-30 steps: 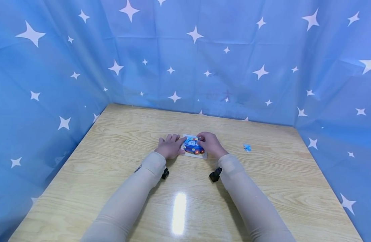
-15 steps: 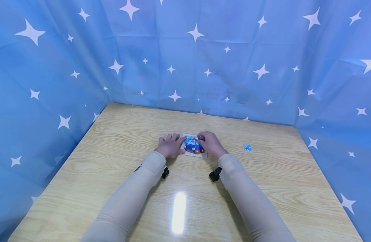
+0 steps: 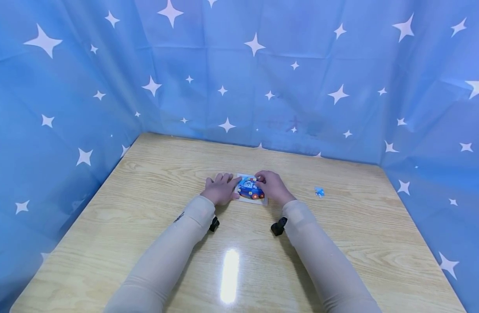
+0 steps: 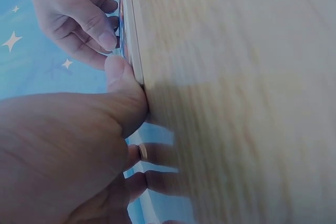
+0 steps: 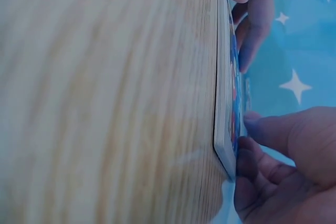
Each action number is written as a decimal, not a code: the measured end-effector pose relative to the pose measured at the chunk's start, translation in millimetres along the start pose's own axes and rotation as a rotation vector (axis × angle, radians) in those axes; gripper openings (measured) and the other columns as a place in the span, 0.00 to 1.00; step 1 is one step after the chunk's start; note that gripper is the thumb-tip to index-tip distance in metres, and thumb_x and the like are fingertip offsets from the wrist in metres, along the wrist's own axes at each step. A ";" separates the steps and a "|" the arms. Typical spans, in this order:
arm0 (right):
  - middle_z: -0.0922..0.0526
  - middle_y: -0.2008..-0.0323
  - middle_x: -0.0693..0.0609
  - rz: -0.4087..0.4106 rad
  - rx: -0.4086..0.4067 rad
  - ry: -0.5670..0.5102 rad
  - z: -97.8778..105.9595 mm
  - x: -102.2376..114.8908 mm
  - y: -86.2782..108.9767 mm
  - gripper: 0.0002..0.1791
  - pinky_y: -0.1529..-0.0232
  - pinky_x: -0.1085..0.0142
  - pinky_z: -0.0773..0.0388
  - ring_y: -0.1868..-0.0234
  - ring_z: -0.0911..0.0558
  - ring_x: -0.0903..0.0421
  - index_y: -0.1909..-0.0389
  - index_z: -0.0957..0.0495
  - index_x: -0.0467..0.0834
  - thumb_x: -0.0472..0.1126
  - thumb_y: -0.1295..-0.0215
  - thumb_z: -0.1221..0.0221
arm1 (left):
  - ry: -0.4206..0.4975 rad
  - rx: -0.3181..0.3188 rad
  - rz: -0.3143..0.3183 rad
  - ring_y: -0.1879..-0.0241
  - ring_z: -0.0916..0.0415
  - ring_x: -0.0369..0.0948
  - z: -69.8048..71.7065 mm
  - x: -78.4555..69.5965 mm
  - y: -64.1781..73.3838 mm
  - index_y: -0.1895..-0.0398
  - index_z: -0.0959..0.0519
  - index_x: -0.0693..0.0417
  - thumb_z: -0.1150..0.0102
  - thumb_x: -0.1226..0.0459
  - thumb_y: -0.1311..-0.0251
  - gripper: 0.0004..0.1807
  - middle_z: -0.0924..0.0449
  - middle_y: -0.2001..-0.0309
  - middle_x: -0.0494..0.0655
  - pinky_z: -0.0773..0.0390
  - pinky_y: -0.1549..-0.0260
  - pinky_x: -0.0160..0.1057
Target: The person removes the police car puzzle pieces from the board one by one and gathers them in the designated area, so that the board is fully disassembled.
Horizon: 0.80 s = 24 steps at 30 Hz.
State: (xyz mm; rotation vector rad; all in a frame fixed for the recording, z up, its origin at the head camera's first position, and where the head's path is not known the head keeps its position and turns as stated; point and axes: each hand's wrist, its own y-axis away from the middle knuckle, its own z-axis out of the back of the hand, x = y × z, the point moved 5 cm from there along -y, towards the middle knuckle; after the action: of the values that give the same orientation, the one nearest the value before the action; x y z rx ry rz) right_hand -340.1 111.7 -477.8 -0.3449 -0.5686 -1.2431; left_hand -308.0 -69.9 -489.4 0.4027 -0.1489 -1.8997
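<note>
Sleeves [image 3: 173, 252] cut off below. Left hand [image 3: 219, 191], fingers spread, touches left edge of vehicle picture board [image 3: 248, 192] on table [image 3: 184, 161]. Right hand [image 3: 274, 187], fingers bent, covers its right side; pinching, can't tell. Hands, board placed as before. Small blue bits [image 3: 319, 191] rightward, count unclear.

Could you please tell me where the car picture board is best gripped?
Probably by its left and right edges, coming in from both sides: the car picture board lies flat on the table, so its underside looks out of reach, while its thick, straight edge should give a hold.
</note>
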 end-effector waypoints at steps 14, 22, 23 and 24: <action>0.18 0.57 0.44 0.015 -0.019 -0.004 4.8 -2.7 4.6 0.17 0.50 0.54 0.23 0.56 0.21 0.50 0.40 0.21 0.38 0.38 0.25 0.41 | 0.022 0.047 0.038 0.25 0.57 0.48 -7.0 4.2 -9.7 0.17 0.58 0.27 0.59 0.39 0.26 0.38 0.59 0.18 0.44 0.48 0.36 0.63; 0.19 0.55 0.44 -0.007 -0.015 -0.009 8.7 -5.5 7.3 0.18 0.50 0.55 0.23 0.55 0.22 0.49 0.38 0.22 0.38 0.38 0.25 0.42 | 0.034 0.047 0.044 0.25 0.56 0.47 -4.3 1.5 -6.0 0.18 0.57 0.26 0.57 0.40 0.26 0.38 0.59 0.18 0.43 0.48 0.37 0.61; 0.19 0.55 0.43 -0.005 -0.015 -0.009 9.3 -5.6 7.9 0.18 0.50 0.54 0.23 0.55 0.22 0.49 0.38 0.22 0.37 0.38 0.25 0.42 | 0.035 0.045 0.045 0.25 0.56 0.47 -4.7 2.0 -7.0 0.18 0.57 0.26 0.56 0.40 0.26 0.39 0.59 0.18 0.43 0.48 0.37 0.61; 0.19 0.55 0.43 -0.003 -0.014 -0.010 9.9 -5.9 8.2 0.18 0.50 0.54 0.23 0.55 0.22 0.49 0.38 0.22 0.37 0.37 0.25 0.42 | 0.033 0.046 0.046 0.25 0.56 0.47 -5.0 2.6 -7.6 0.18 0.57 0.25 0.56 0.40 0.26 0.39 0.59 0.18 0.43 0.48 0.37 0.61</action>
State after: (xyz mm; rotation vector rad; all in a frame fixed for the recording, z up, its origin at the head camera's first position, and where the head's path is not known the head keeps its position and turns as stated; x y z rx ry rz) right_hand -335.7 124.1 -472.7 -0.3625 -0.5695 -1.2489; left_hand -313.8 -69.1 -496.8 0.4573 -0.1789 -1.8461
